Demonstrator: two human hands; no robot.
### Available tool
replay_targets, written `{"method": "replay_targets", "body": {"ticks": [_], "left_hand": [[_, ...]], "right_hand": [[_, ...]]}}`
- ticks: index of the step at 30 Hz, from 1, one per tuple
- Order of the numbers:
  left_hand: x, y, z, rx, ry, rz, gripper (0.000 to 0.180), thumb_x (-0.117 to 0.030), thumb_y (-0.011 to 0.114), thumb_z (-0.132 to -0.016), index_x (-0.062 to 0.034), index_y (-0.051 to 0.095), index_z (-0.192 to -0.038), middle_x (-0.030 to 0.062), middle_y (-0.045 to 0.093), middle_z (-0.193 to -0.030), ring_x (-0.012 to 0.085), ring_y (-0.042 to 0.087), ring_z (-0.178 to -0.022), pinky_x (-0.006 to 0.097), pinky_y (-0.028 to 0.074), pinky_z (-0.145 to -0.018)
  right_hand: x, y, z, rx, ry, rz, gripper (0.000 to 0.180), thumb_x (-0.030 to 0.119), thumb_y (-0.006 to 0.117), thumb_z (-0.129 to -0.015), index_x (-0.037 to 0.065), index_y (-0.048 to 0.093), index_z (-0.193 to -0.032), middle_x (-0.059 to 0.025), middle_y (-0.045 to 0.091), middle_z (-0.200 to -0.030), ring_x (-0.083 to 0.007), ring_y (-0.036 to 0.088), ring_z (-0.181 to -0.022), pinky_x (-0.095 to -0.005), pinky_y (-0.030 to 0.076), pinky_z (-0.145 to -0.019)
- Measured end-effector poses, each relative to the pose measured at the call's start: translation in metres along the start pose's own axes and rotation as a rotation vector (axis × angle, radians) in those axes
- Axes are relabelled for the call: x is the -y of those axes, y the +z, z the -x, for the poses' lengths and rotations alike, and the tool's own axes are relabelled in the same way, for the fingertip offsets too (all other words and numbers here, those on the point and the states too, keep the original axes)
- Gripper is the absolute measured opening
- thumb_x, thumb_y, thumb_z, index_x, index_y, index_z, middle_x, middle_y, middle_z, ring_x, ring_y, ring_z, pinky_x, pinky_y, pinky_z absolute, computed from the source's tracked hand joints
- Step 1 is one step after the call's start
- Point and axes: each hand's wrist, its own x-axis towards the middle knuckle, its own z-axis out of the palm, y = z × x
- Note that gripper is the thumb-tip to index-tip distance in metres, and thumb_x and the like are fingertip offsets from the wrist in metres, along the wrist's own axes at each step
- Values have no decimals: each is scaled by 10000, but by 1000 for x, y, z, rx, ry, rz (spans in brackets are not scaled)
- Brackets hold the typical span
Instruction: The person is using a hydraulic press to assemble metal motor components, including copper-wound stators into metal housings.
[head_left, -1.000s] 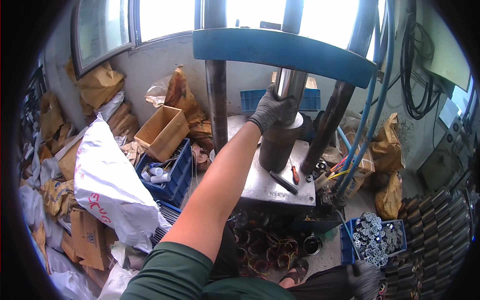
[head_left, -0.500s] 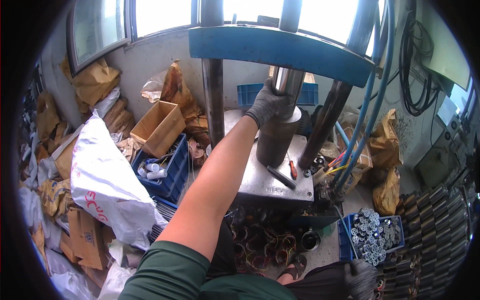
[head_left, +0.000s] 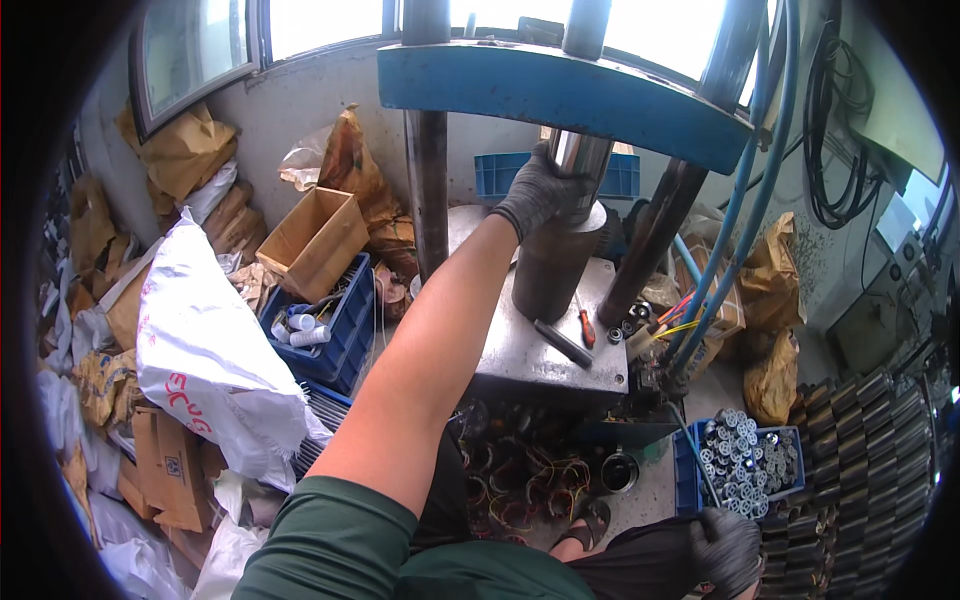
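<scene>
My left hand (head_left: 543, 196), in a grey glove, reaches forward with its fingers wrapped round a shiny metal cylinder (head_left: 582, 158) under the blue crossbeam of a press (head_left: 560, 92). Below the hand, a thick dark steel cylinder (head_left: 553, 280) stands upright on the metal press table (head_left: 500, 350). A dark bar (head_left: 563, 343) and a screwdriver (head_left: 587, 328) with a red and black handle lie in front of it. At the lower right, beside my knee, my gloved right hand (head_left: 726, 552) is closed at the end of a thin lever rod (head_left: 695, 455); its fingertips are partly hidden.
Blue hoses (head_left: 742, 230) hang right of the press. A blue crate (head_left: 690, 470) holds many grey wheel-shaped parts, beside stacked dark tubes (head_left: 880, 440). On the left are a white sack (head_left: 205, 340), a wooden box (head_left: 315, 243) and a blue crate (head_left: 345, 355). Wired coils (head_left: 530, 480) lie below the table.
The view has shifted slightly. My left hand sits a little further right across the shiny cylinder, while my right hand stays by the knee.
</scene>
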Motion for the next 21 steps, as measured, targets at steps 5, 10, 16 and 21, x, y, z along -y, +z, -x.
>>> {"method": "replay_targets", "body": {"ticks": [5,10,16,21], "left_hand": [[-1,-2,1,6,-25,-27,952,-327,999,-729,-21,466,-1456,161,697,-1295,246,689,-1182,363,551,-1080],[1,-1,1,10,-39,22,941,-335,1004,-728,-26,476,-1443,155,695,-1286,233,686,-1172,362,554,-1068],[-1,1,6,-5,6,40,745,-256,996,-794,-6,493,-1282,131,660,-1135,211,669,-1064,360,572,-959],[6,-2,1,-3,-1,38,716,-225,1001,-788,-9,495,-1246,123,655,-1122,203,665,-1070,356,577,-957]], "right_hand": [[-5,-6,-14,-252,-84,-167,314,140,735,-854,29,757,-1148,-215,767,-1049,-434,741,-919,-519,601,-833],[-11,-9,-10,204,-102,-34,246,138,718,-889,54,778,-1113,-204,777,-1050,-403,758,-956,-505,608,-876],[-16,-11,-10,162,-121,-46,271,224,708,-919,43,786,-1105,-206,771,-981,-413,750,-931,-468,615,-852],[-18,-16,-10,26,-74,-153,272,244,696,-918,49,787,-1084,-208,771,-991,-415,749,-944,-493,612,-835]]}}
